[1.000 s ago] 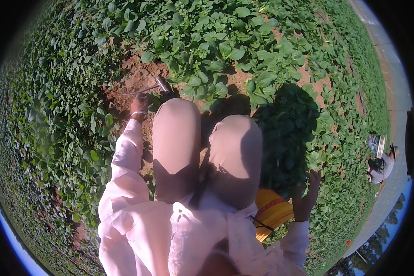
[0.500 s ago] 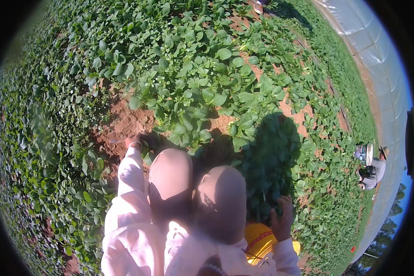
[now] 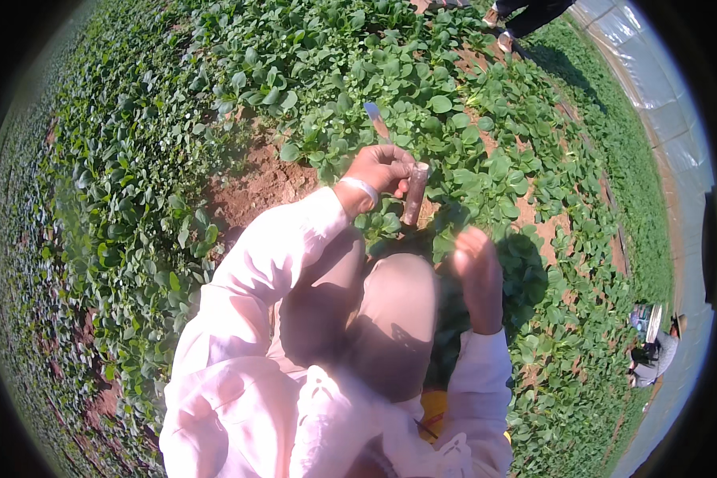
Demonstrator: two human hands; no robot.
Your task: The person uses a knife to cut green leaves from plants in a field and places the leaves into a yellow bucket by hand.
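- The left hand [image 3: 382, 169] is raised out in front of the knees, its forearm in a pale pink sleeve [image 3: 279, 247] running up from the lower left, with a light band at the wrist.
- Its fingers are curled shut round a small knife [image 3: 397, 163]: the brown wooden handle sticks down and out of the fist on the thumb side, and the short blade points up and away over the leaves.
- The knife sits above the low green leafy plants [image 3: 422, 103], just past the edge of a bare patch of reddish soil [image 3: 255, 187].
- The right hand [image 3: 478, 275] hangs lower and nearer the body, beside the right knee, back of the hand up, fingers loosely bent and pointing down toward the leaves in shadow.
- I cannot tell whether the right hand grips anything; its fingertips are lost among dark leaves.
- The person crouches, both knees [image 3: 390, 303] drawn up between the arms, in tan trousers.
- A yellow container [image 3: 434, 406] shows partly behind the right elbow, near the bottom.
- At the far right edge another person [image 3: 657, 350] bends low by the field's border, well apart.
- At the top edge, someone's shoes [image 3: 502, 28] stand among the plants.
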